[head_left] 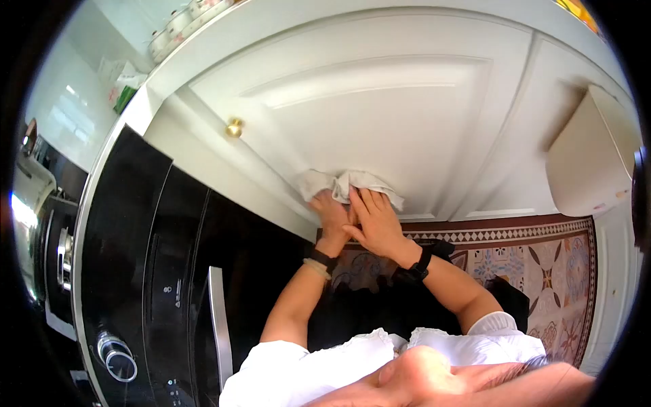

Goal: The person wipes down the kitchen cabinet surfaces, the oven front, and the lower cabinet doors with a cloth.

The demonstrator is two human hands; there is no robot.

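A crumpled whitish cloth point(369, 182) lies against the lower part of a white cabinet door point(380, 122). My left hand point(331, 216) is closed on the cloth's left part, its fingertips partly hidden in the folds. Beside it, my right hand point(376, 224) grips the cloth's right part, fingers bent over it and thumb reaching toward the left hand. Dark bands circle both wrists, and a pale band is also on the left one.
A brass knob point(234, 127) sticks out at the door's upper left. The black appliance front point(183, 251) with a metal handle point(219, 319) stands left. A cream bin point(588, 159) hangs on the right door. Patterned mat point(549, 271) covers the floor. Lidded pots point(178, 24) sit on the counter.
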